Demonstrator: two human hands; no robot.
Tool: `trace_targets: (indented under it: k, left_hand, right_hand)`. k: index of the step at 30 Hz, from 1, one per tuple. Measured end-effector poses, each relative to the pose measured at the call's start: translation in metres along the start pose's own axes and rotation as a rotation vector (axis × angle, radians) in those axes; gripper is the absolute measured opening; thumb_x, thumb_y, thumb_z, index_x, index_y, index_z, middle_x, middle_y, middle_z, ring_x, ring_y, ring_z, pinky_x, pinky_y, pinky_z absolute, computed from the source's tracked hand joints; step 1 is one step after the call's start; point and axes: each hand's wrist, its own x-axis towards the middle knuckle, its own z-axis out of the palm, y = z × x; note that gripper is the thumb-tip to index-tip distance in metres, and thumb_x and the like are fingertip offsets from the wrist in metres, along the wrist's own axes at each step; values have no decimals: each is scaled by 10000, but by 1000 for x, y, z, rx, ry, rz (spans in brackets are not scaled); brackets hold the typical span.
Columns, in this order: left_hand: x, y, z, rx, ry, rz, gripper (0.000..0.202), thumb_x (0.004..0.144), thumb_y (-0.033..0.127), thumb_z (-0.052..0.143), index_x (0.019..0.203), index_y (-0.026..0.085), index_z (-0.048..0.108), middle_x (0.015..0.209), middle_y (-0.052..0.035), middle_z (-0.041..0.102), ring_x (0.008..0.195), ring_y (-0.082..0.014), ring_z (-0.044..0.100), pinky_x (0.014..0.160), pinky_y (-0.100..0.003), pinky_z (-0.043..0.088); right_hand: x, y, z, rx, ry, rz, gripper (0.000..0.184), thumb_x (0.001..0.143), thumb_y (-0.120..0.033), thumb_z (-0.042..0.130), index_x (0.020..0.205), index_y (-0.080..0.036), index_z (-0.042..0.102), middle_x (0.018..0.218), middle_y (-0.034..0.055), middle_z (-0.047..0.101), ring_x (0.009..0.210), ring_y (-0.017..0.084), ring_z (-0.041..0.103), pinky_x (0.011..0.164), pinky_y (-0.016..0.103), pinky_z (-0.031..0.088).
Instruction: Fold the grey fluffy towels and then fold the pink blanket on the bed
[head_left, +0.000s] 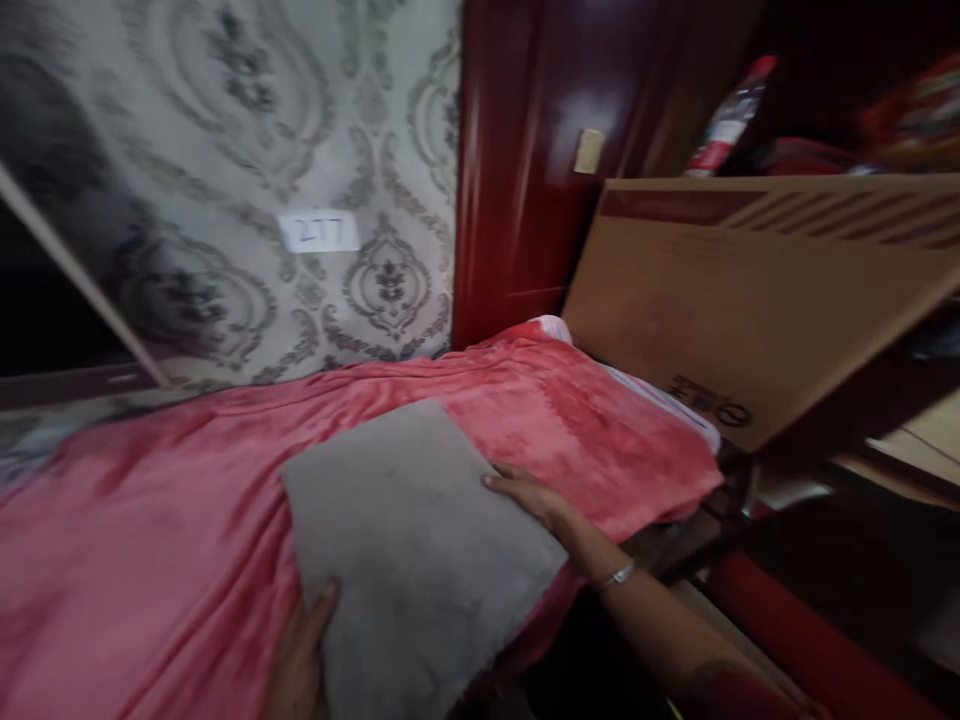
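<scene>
A flat grey square piece [420, 550] with a soft, cloth-like surface is tilted in front of me, over a pink plush blanket [150, 520]. My left hand [304, 640] grips its lower left edge, thumb on top and the other fingers hidden beneath. On the upper right edge, my right hand [529, 495] is closed, its thumb and fingertips at the border. A thin bracelet [619, 573] circles the right wrist. Whether the grey piece is a mat or a folded cloth I cannot tell.
A large cardboard box [750, 300] stands at the right, with a red-capped bottle [731, 120] behind it. Dark red wooden panelling [517, 200] meets the patterned wall, which carries a paper label [320, 231]. Beyond the blanket's right edge are dark furniture parts.
</scene>
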Motion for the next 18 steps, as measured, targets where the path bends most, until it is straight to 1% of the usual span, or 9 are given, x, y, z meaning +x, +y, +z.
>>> trace_targets:
  k: [3, 5, 6, 8, 10, 12, 14, 16, 18]
  left_hand:
    - [-4, -1, 4, -92, -24, 125, 664, 714, 341, 810, 1347, 239, 636, 1152, -110, 767, 1117, -358, 707, 945, -485, 597]
    - [-4, -5, 2, -144, -23, 171, 596, 704, 335, 822, 1268, 206, 677, 1134, -122, 769, 1088, -353, 717, 937, -477, 595]
    - [-4, -8, 2, -165, -38, 175, 548, 713, 356, 816, 1220, 187, 698, 1119, -132, 771, 1078, -352, 719, 933, -474, 593]
    - [-4, -14, 2, -205, -96, 175, 469, 736, 418, 796, 1118, 153, 730, 1087, -157, 771, 1068, -353, 717, 926, -470, 588]
    - [-5, -19, 4, -226, -159, 235, 461, 711, 438, 810, 1050, 133, 738, 1066, -176, 769, 1065, -356, 711, 921, -466, 580]
    - [-6, -21, 7, -227, -168, 314, 483, 637, 412, 853, 1015, 135, 737, 1075, -179, 763, 1078, -360, 698, 931, -465, 565]
    - [-6, -22, 9, -218, -138, 398, 489, 581, 390, 868, 978, 137, 736, 1062, -175, 761, 1064, -358, 695, 935, -463, 553]
    - [-6, -24, 10, -200, -118, 486, 476, 587, 374, 852, 990, 150, 734, 1067, -163, 757, 1054, -348, 692, 947, -462, 539]
    - [-6, -26, 8, -169, -114, 534, 467, 609, 365, 829, 1019, 164, 729, 1067, -153, 751, 1044, -341, 690, 956, -468, 526]
  right_hand:
    - [-8, -14, 1, -89, 87, 57, 511, 626, -470, 845, 1051, -210, 730, 1139, 127, 734, 1013, 295, 682, 972, 489, 501]
    - [-9, -26, 3, -199, 142, 94, 425, 645, -447, 838, 980, -206, 739, 1151, 145, 731, 1032, 297, 681, 975, 476, 508]
    - [-9, -31, 4, -256, 131, 113, 392, 657, -445, 825, 949, -198, 741, 1135, 156, 736, 1012, 302, 688, 962, 477, 517]
    - [-5, -38, 7, -355, 50, 153, 368, 672, -459, 784, 906, -177, 743, 1064, 180, 749, 933, 318, 708, 912, 484, 543]
    - [2, -39, 10, -442, -9, 186, 385, 668, -471, 750, 902, -166, 746, 994, 197, 755, 876, 334, 720, 859, 484, 565]
    - [10, -35, 10, -530, 38, 170, 424, 677, -481, 709, 973, -180, 751, 982, 203, 755, 891, 354, 726, 825, 490, 581]
    - [18, -29, 6, -683, 142, 137, 450, 678, -478, 679, 1028, -206, 758, 991, 213, 754, 942, 375, 722, 832, 490, 590]
    - [25, -22, 1, -830, 202, 59, 511, 688, -516, 650, 1104, -238, 754, 1020, 221, 748, 1030, 386, 704, 859, 489, 591]
    - [29, -17, -5, -928, 207, 4, 582, 692, -560, 623, 1178, -261, 735, 1055, 220, 741, 1095, 387, 683, 889, 494, 585]
